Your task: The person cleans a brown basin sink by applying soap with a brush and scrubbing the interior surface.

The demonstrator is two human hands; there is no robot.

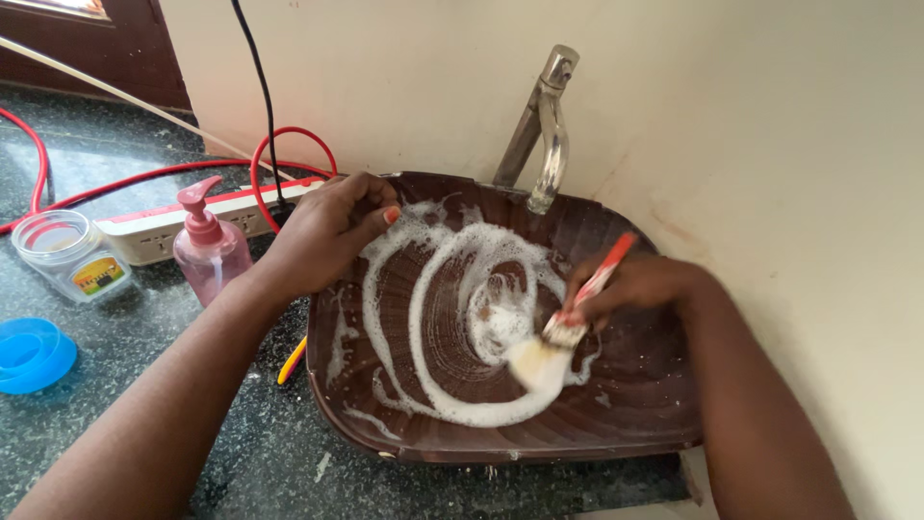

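A dark brown ribbed basin (500, 448) sits on a black granite counter, its inside streaked with white foam. My right hand (635, 287) grips a red-handled brush (577, 313) whose pale bristles press into the foam near the basin's middle; the brush is blurred. My left hand (332, 231) rests on the basin's back-left rim, fingers curled over the edge. A chrome tap (549, 125) rises behind the basin.
Left of the basin stand a pink pump bottle (207, 250), a white power strip (164, 226) with red and black cables, a clear jar (67, 255) and a blue lid (34, 354). A yellow and red object (293, 359) lies beside the basin. A cream wall stands behind and to the right.
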